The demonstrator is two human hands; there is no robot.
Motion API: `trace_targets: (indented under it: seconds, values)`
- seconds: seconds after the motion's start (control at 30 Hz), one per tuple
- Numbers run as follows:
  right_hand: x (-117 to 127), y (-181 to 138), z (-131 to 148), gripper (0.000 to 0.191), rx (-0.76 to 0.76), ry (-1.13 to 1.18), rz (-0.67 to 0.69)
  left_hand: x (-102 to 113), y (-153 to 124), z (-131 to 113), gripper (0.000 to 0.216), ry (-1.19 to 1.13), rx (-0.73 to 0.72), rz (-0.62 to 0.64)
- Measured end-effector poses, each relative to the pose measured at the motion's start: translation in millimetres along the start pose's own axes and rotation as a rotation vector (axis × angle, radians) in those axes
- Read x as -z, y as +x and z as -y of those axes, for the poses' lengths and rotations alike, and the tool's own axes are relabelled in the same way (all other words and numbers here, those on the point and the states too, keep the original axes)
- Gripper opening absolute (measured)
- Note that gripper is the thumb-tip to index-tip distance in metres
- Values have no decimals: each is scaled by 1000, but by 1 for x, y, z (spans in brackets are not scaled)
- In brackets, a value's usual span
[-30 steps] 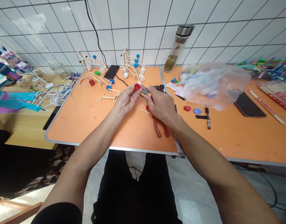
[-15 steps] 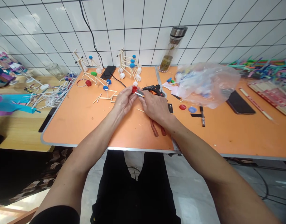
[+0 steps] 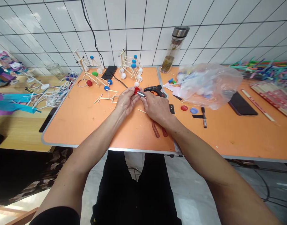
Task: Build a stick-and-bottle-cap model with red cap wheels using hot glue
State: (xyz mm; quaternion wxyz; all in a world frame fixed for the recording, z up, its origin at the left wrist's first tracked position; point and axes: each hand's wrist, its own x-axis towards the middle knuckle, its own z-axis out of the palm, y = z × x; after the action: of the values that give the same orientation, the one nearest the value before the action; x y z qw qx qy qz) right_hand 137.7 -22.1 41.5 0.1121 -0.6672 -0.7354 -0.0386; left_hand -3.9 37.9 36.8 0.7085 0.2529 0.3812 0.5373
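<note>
Over the orange table (image 3: 82, 125), my left hand (image 3: 126, 101) pinches a small red bottle cap (image 3: 136, 90) between its fingertips. My right hand (image 3: 155, 106) is closed round a thin metal-tipped tool (image 3: 141, 93) whose point touches the cap. Just beyond my hands lies a black glue gun (image 3: 155, 90). Red-handled pliers (image 3: 158, 131) lie under my right wrist. A wooden stick (image 3: 141, 110) rests on the table between my hands.
Stick-and-cap models (image 3: 131, 67) stand at the back, near a black phone (image 3: 108, 72) with a cable. To the right lie a clear plastic bag (image 3: 209, 82), loose red (image 3: 184, 108) and blue (image 3: 193, 110) caps, a marker (image 3: 204, 117), another phone (image 3: 242, 104) and a glass bottle (image 3: 173, 50).
The view shifted slightly. Both hands stayed together at the red cap, with the tool tip kept against it.
</note>
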Motion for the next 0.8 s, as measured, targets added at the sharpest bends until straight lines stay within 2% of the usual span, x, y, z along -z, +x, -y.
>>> trace_targets:
  seconds: [0.57,0.8]
  values:
    - [-1,1,-2,49,-1,-9,6,-1,-2,4,23,20,-3,35]
    - [3,0,-1,48,-7,5,18,0,-1,7,12,25,6,25]
